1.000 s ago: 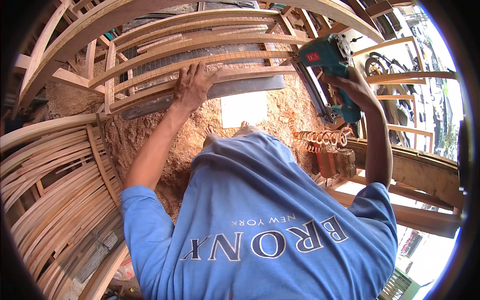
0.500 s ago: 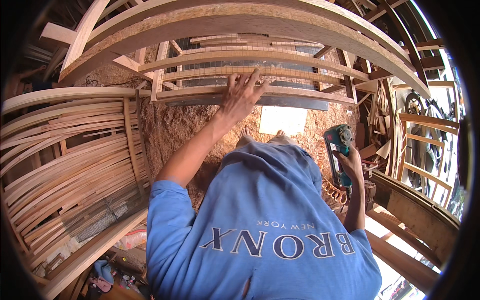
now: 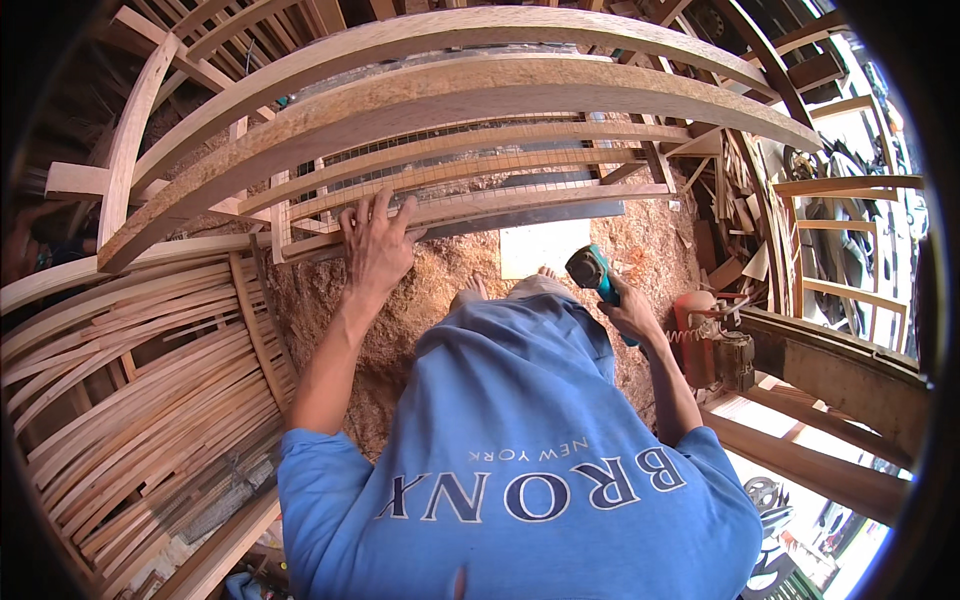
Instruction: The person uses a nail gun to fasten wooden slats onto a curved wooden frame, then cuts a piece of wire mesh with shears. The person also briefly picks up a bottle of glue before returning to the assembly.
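In front of me lies a wooden frame (image 3: 540, 203) of parallel rails with wire mesh (image 3: 440, 185) stretched across it. My left hand (image 3: 380, 248) rests at the frame's near left part, its fingers spread over the mesh and the nearest rail. Off to the right, short of the frame, my right hand (image 3: 634, 314) grips the handle of a teal and black nail gun (image 3: 588, 268), whose head points forward and left. The gun's lower end is partly hidden by my hand. Near my right forearm a coiled air hose (image 3: 682, 336) shows.
Two thick curved beams (image 3: 480, 85) cross above the frame. Long wooden strips (image 3: 150, 400) are stacked at left. A pale sheet (image 3: 545, 247) lies on the sawdust-covered floor (image 3: 320, 330). To the right stand a red tank (image 3: 695, 345) and a heavy beam (image 3: 830, 375).
My left hand has shifted left along the mesh to the frame's near left part. The nail gun, in my right hand, has moved left and tilted, its head now pointing forward-left. The view has shifted.
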A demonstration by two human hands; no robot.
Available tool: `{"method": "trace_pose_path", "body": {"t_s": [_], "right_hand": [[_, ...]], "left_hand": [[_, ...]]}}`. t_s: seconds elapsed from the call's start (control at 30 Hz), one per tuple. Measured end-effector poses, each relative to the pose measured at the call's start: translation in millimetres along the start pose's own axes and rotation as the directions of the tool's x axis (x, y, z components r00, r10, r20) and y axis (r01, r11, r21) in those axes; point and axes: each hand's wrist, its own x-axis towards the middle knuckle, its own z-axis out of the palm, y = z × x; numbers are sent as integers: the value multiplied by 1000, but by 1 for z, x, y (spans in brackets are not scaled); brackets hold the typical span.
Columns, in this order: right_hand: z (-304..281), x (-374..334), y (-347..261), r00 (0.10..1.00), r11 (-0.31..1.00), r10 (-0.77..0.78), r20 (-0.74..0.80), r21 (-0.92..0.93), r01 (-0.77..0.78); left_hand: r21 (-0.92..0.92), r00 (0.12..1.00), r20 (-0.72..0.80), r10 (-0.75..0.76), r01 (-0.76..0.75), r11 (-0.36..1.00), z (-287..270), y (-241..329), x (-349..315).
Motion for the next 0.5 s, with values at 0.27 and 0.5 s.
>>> {"method": "trace_pose_path", "body": {"t_s": [0.27, 0.5], "right_hand": [[7, -5, -34, 999, 999, -2, 46, 40, 0], [12, -11, -26, 999, 995, 24, 23, 101, -26]], "left_hand": [[8, 990, -138, 23, -22, 1000, 8, 9, 1], [6, 982, -188, 31, -31, 1000, 20, 4, -2]]}}
